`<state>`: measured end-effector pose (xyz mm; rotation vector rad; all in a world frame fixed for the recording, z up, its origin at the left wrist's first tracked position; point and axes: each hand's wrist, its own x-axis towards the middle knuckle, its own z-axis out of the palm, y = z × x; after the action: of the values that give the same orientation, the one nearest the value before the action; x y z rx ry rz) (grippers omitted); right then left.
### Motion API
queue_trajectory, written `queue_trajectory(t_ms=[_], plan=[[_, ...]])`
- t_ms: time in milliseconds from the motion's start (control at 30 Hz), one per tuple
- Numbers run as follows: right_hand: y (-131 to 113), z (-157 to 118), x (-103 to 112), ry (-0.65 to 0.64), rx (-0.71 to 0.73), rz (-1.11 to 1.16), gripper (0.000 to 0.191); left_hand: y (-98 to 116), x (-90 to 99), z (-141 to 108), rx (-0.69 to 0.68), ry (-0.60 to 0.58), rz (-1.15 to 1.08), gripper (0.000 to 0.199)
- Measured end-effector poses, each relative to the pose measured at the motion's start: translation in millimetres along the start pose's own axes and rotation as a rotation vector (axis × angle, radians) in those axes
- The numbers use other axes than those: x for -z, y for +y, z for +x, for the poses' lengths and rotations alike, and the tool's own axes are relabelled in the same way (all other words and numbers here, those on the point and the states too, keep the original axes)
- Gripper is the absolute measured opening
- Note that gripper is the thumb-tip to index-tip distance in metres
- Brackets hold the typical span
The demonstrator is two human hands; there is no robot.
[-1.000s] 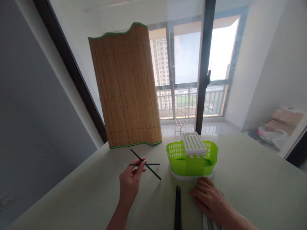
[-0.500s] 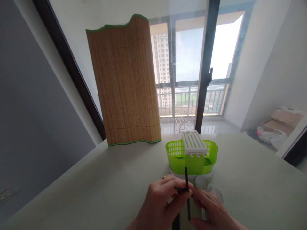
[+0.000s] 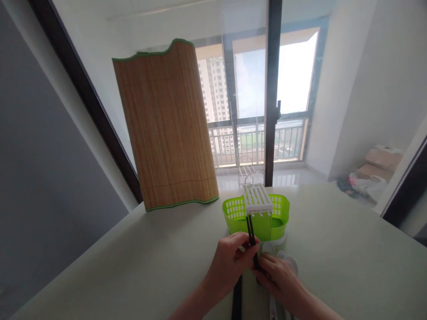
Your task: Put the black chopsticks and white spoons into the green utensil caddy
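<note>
A pair of dark chopsticks [image 3: 250, 228] stands between my hands, side by side with the tips pointing away from me. Pinching them near the middle is my left hand [image 3: 230, 255]. My right hand [image 3: 282, 275] closes around their lower part. Just beyond the hands stands a green plastic basket [image 3: 233, 221] with a white slotted rack [image 3: 258, 205] across its top and small hooks at the rack's front. White spoons [image 3: 268, 249] lie beside and partly under my right hand. A long black object [image 3: 237, 298], its kind unclear, lies below my left wrist.
The pale table [image 3: 140, 266] reaches both sides. A bamboo mat [image 3: 167, 133] with green edging stands upright at the back left. Behind the table are a dark-framed glass door [image 3: 272, 89] and a balcony; cardboard boxes [image 3: 382, 162] lie to the right.
The chopsticks were crossed and now lie parallel, pointing at the basket. Both hands have shifted around them. The whole view has swung slightly, so the basket appears further left.
</note>
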<state>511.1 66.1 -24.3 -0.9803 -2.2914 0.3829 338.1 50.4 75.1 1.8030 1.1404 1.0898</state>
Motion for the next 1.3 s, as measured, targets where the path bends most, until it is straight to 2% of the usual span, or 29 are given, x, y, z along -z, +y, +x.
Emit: queue_trajectory(t_ms=[200,333,400,467,600,667,767,867,967,1133,1300], plan=[[5,3,1,-0.01,0.054,-0.076,0.022,3,2.8,-1,-0.032,-0.05,0.2,0.014],[5,4,4,-0.015,0.072,-0.124,0.019,14,10.0,-1,-0.104,-0.075,0.322,0.012],[7,3,6,-0.02,0.066,-0.123,0.013,26,21.6,1,-0.14,0.007,0.31,0.013],[10,3,6,-0.028,0.054,-0.087,0.011,40,39.7,6,-0.165,0.152,0.26,0.015],[14,3,6,-0.028,0.042,-0.052,0.025,64,80.1,26,-0.248,0.489,0.201,0.022],[13,3,6,-0.045,0.048,-0.067,0.024,65,92.1,42,-0.27,0.555,0.22,0.025],[10,2,5,-0.078,0.067,-0.102,0.021,51,93.3,72,-0.236,0.462,0.319,0.026],[7,2,4,-0.09,0.085,-0.126,0.019,28,80.3,101,-0.145,0.295,0.53,0.025],[7,2,4,-0.089,0.09,-0.138,0.018,7,64.3,121,-0.07,0.221,0.688,0.025],[8,3,2,-0.093,0.106,-0.165,0.017,-13,48.7,139,-0.012,0.164,0.772,0.027],[8,3,-1,-0.092,0.122,-0.183,0.015,-21,41.6,140,0.017,0.132,0.867,0.025]])
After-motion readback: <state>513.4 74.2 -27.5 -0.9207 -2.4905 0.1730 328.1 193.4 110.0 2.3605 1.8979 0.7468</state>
